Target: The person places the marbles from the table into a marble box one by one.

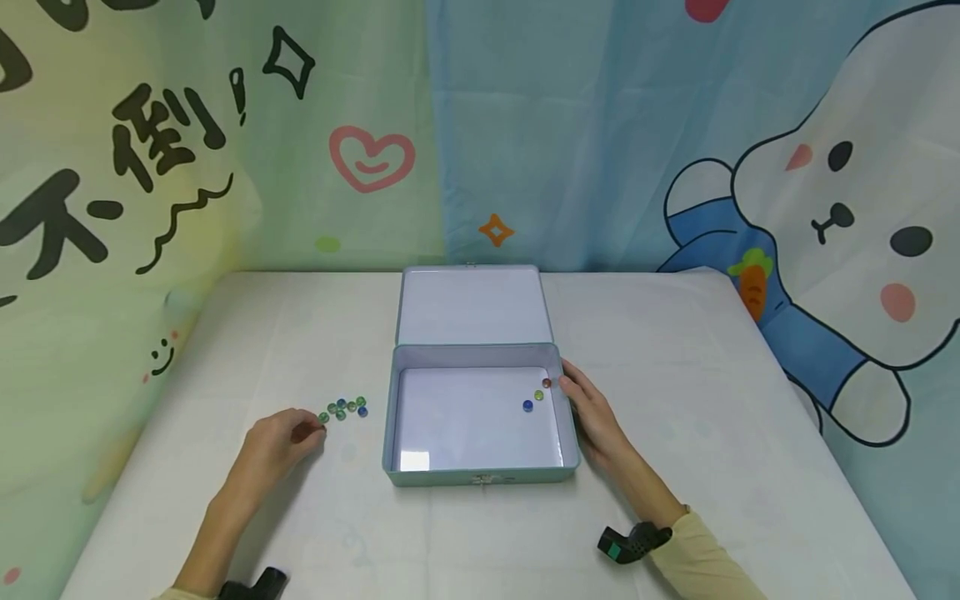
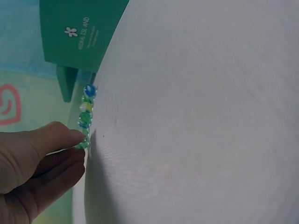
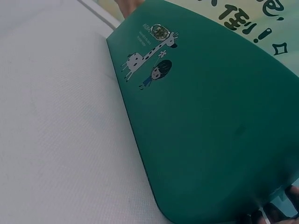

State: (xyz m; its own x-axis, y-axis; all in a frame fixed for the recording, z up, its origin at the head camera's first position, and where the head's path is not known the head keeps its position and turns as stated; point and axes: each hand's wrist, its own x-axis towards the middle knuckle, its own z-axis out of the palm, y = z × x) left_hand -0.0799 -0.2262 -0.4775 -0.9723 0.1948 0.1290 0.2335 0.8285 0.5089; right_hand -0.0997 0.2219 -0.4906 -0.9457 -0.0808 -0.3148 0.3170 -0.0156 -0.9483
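On the white table, a green metal box (image 1: 487,477) stands with its lid (image 1: 474,304) laid back. A red marble (image 1: 547,383), a yellow-green marble (image 1: 538,395) and a blue marble (image 1: 528,406) lie inside it near the right wall. Left of the box sits a small cluster of green and blue glass marbles (image 1: 352,407). My left hand (image 1: 281,442) pinches a green marble (image 1: 324,417) at the cluster's near left end, between thumb and fingertips. My right hand (image 1: 596,412) holds the box's right wall, thumb at the rim; its fingertips (image 3: 273,212) partly show in the right wrist view.
White cloth (image 1: 480,542) covers the table around the box. Behind the table hangs a printed curtain (image 1: 525,150) with a cartoon rabbit and lettering. Each wrist wears a black camera (image 1: 636,542). The box's outer wall carries a giraffe and child print (image 3: 149,60).
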